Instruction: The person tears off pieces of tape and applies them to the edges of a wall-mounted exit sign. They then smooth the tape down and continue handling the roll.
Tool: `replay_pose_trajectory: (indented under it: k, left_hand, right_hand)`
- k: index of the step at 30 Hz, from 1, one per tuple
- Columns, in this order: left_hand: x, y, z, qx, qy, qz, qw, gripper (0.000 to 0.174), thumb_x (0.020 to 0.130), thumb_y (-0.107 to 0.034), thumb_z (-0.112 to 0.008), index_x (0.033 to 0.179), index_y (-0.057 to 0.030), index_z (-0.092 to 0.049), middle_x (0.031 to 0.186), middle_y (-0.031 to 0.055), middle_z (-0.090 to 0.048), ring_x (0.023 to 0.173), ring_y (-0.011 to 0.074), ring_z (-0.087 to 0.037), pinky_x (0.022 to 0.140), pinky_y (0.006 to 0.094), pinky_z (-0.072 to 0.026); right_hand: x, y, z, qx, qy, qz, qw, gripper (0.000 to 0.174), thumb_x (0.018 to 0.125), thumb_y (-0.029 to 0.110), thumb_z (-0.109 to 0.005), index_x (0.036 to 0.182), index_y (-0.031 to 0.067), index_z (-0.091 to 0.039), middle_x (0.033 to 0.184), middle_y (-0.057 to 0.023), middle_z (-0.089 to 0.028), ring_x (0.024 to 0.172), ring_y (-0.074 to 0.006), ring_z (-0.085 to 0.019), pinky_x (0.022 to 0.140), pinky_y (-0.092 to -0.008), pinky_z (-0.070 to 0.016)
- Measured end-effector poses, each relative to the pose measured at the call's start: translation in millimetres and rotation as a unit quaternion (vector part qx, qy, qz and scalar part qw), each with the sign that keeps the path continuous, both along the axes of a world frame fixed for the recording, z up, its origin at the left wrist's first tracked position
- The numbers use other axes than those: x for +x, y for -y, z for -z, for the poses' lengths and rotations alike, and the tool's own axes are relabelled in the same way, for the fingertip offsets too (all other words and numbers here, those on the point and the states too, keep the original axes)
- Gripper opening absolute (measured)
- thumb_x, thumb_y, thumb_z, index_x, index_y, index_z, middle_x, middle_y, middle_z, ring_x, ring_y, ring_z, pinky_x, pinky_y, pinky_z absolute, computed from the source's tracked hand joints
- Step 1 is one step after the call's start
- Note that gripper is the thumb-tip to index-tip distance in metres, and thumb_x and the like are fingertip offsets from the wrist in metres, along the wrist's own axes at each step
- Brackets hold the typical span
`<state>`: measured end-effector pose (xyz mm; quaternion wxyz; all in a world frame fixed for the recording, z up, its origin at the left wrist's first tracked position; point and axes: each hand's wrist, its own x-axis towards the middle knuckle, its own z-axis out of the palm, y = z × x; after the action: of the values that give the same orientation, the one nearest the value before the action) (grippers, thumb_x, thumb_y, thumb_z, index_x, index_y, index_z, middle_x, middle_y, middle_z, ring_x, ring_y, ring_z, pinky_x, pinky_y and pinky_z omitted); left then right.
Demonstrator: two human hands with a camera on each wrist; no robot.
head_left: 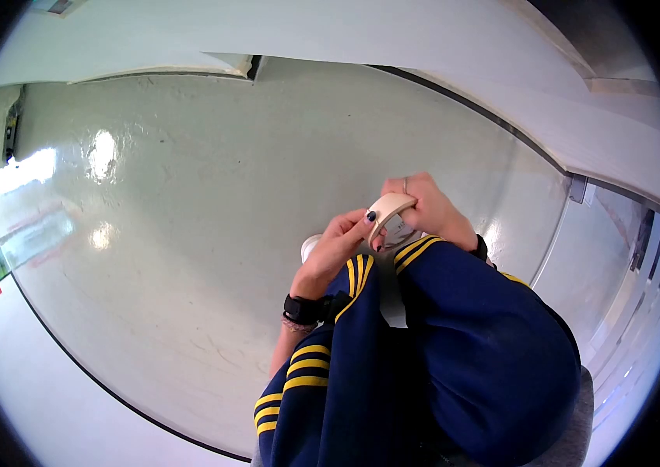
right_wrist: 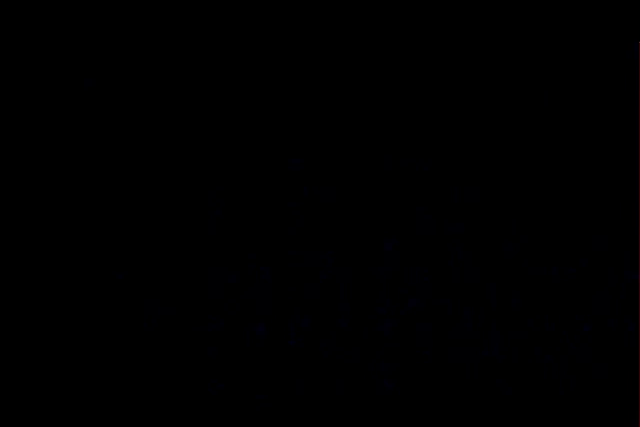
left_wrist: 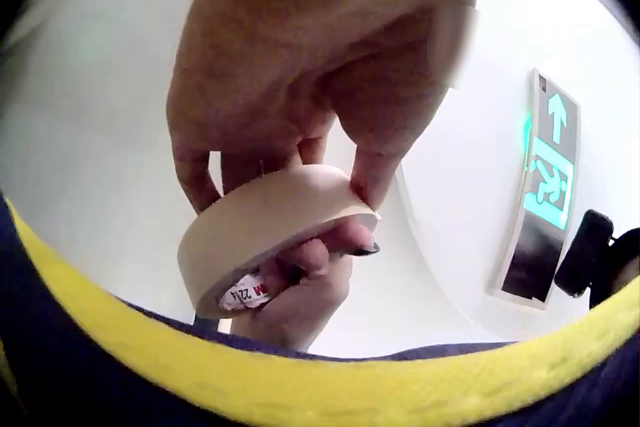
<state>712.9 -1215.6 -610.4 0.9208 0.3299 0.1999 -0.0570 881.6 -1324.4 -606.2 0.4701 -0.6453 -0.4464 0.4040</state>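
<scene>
A roll of cream masking tape (head_left: 390, 205) is held between my two hands, above my knees. My left hand (head_left: 338, 243) pinches its near left side, the dark-nailed thumb on the outer face. From the far right, my right hand (head_left: 433, 208) grips the roll, with fingers inside the ring. Seen from the left wrist, the tape (left_wrist: 265, 222) tilts below the left hand (left_wrist: 300, 67), whose fingertips rest along its edge. Right-hand fingers (left_wrist: 310, 262) poke through the core, beside a printed white label. The right wrist view is black.
My knees in navy trousers (head_left: 486, 335) with yellow stripes lie just under the hands. Beyond them spreads a glossy grey-green floor (head_left: 205, 194), bounded by white walls (head_left: 345, 31). A green exit sign (left_wrist: 545, 187) hangs on the wall.
</scene>
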Motion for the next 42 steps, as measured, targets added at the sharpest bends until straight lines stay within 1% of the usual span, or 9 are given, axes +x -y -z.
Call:
replay_pose_trajectory:
  k: [8,10,14,21,24,28,29,36,42]
  left_hand:
    - [5,-5,5,0.063,-0.057,0.098,0.992,0.033,0.098,-0.031,-0.045,0.092,-0.0022,-0.06,0.073,0.0,-0.057,0.072,0.0064,-0.051,0.07,0.0222,-0.0403]
    - [13,-7,-7,0.095,-0.093,0.1,0.986,0.035,0.096,-0.033,-0.047,0.085,-0.0022,-0.061,0.069,0.0003,-0.055,0.068,0.0074,-0.05,0.067,0.0223,-0.0396]
    - [4,14,27,0.138,-0.205,0.01,0.969,0.041,0.095,-0.041,-0.047,0.087,-0.0025,-0.061,0.068,0.0003,-0.053,0.066,0.0087,-0.049,0.062,0.0227,-0.036]
    - [7,-10,-15,0.01,0.014,-0.012,1.0,0.046,0.097,-0.039,-0.032,0.102,0.0003,-0.055,0.074,0.0017,-0.048,0.071,0.0127,-0.043,0.071,0.0243,-0.0342]
    - [1,-10,-23,0.03,0.008,-0.067,0.997,0.053,0.095,-0.049,-0.035,0.096,0.0007,-0.055,0.068,-0.0005,-0.043,0.065,0.0112,-0.038,0.064,0.0248,-0.0299]
    - [-6,-17,-33,0.046,0.055,0.004,0.997,0.051,0.095,-0.041,-0.046,0.115,0.0051,-0.052,0.087,0.0079,-0.06,0.083,0.0168,-0.057,0.079,0.029,-0.0433]
    - [-9,-21,-28,0.052,0.074,0.064,0.994,0.051,0.094,-0.034,-0.051,0.125,0.0063,-0.047,0.1,0.0125,-0.062,0.095,0.0205,-0.06,0.088,0.0316,-0.0446]
    - [6,4,-53,0.09,0.065,0.091,0.99,0.047,0.092,-0.029,-0.056,0.122,0.0055,-0.049,0.088,0.0069,-0.061,0.086,0.015,-0.057,0.086,0.0288,-0.0432]
    - [11,13,-53,0.076,0.062,0.037,0.994,0.034,0.09,-0.025,-0.059,0.106,0.005,-0.059,0.078,0.0057,-0.059,0.071,0.0123,-0.053,0.072,0.026,-0.0427]
  right_hand:
    - [-2,-9,-24,0.073,0.224,-0.068,0.97,0.012,0.063,-0.001,-0.055,0.072,0.0056,-0.06,0.065,-0.0075,-0.06,0.059,-0.0286,-0.058,0.054,-0.0325,-0.0447]
    - [-6,-10,-18,0.09,0.294,-0.074,0.949,0.023,0.06,0.03,-0.073,0.074,0.0157,-0.06,0.065,-0.0049,-0.058,0.061,-0.0251,-0.059,0.053,-0.0351,-0.0482]
    - [-19,-2,19,0.038,0.309,-0.078,0.947,0.023,0.062,0.026,-0.071,0.079,0.0145,-0.06,0.066,-0.0054,-0.059,0.062,-0.0262,-0.059,0.055,-0.0357,-0.0479]
    - [1,-5,-19,-0.003,-0.04,0.039,0.998,0.023,0.069,0.006,-0.065,0.091,0.0074,-0.058,0.08,-0.0064,-0.06,0.077,-0.0193,-0.059,0.068,-0.03,-0.0459]
    - [0,-3,-16,-0.011,-0.253,0.057,0.966,0.022,0.075,0.003,-0.06,0.096,0.006,-0.055,0.085,-0.0015,-0.059,0.079,-0.0112,-0.056,0.07,-0.0257,-0.0441]
    - [-3,6,8,-0.028,-0.389,0.015,0.921,0.017,0.078,0.002,-0.054,0.095,0.0059,-0.054,0.081,0.0015,-0.056,0.073,-0.006,-0.052,0.064,-0.0221,-0.0412]
    - [-3,9,9,-0.029,-0.388,0.016,0.921,0.017,0.078,0.002,-0.054,0.095,0.0059,-0.054,0.081,0.0015,-0.056,0.073,-0.006,-0.052,0.064,-0.0221,-0.0412]
    - [-15,26,-19,0.032,-0.236,0.153,0.959,0.005,0.077,0.003,-0.054,0.081,0.0033,-0.051,0.072,0.0013,-0.051,0.068,-0.0066,-0.048,0.06,-0.022,-0.0377]
    - [-11,27,-14,0.126,-0.119,0.171,0.97,0.005,0.077,0.004,-0.054,0.076,0.0025,-0.049,0.062,-0.002,-0.046,0.057,-0.0091,-0.043,0.052,-0.0246,-0.0342]
